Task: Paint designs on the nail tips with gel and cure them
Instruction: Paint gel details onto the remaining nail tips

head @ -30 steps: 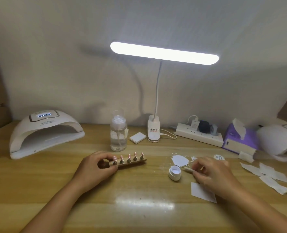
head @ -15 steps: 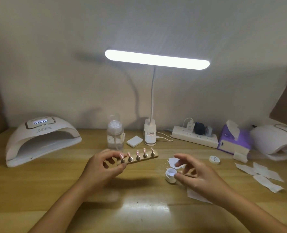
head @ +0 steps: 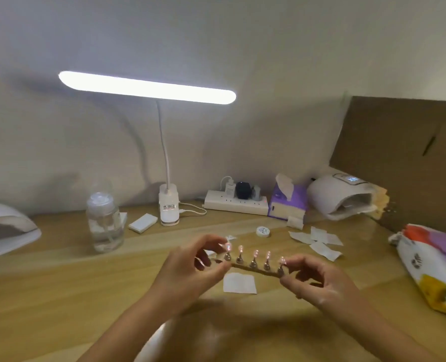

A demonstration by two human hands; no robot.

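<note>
**Five tips are riding in the air between two fingertip pinches**

The left hand (head: 190, 267) is pinching the left end of the narrow wooden holder strip (head: 245, 267) and the right hand (head: 318, 280) is pinching its right end. Each grip is clamped on the strip, which is hanging slightly tilted above the pale wooden counter (head: 59, 296), over a white square paper wipe (head: 239, 282). Five small pink nail tips (head: 255, 253) are standing on metal stands along it.

The fingers are sitting very close to the outermost tips. If the gel is uncured, as I am guessing, a brush of skin could be smearing the design. The pinches are light and at the very ends, so a slip could be tipping the strip and knocking a tip off its stand. A carry to the white domed curing lamp (head: 331, 197) at the far right would be passing over scattered wipes.

The designs are blurring into pink glints. The right fingers are covering the strip's end. A second white lamp (head: 5, 226) is being cut off at the left edge. No brush or open gel pot is showing.
</note>
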